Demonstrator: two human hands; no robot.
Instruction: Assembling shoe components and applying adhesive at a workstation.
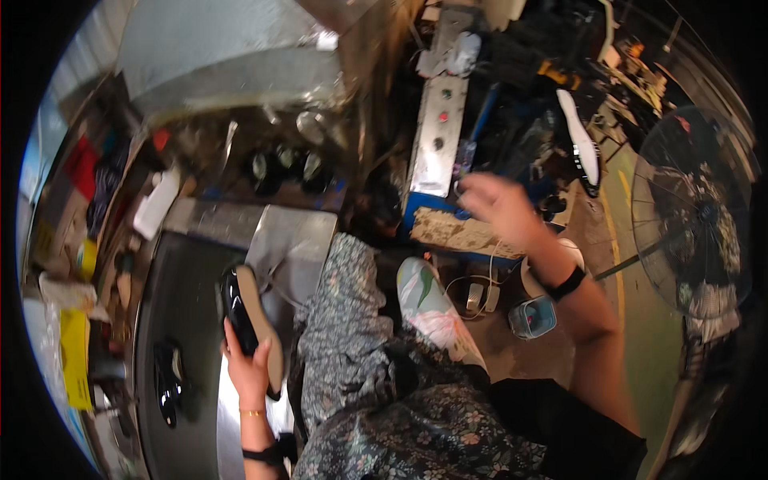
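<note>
My left hand (pixel 248 364) grips a glossy black shoe (pixel 234 300) on its side, with the tan sole (pixel 258 308) turned to the right. The shoe is above the join between a dark conveyor belt and a bare metal plate. A second glossy black shoe (pixel 168 384) lies on the belt, left of my hand. My right hand (pixel 500 204) is raised near the blue-edged tray and a metal control panel (pixel 438 136) with buttons. Motion blurs its fingers, so whether they hold anything cannot be made out.
The dark belt (pixel 200 264) runs along my left, beside a cluttered shelf. Ahead stands a large metal machine hood (pixel 240 72). A blue tray (pixel 410 214) has a crusted tan surface. At right are a white-soled shoe (pixel 580 136), a caged fan (pixel 696 212) and a small bluish bin (pixel 533 318).
</note>
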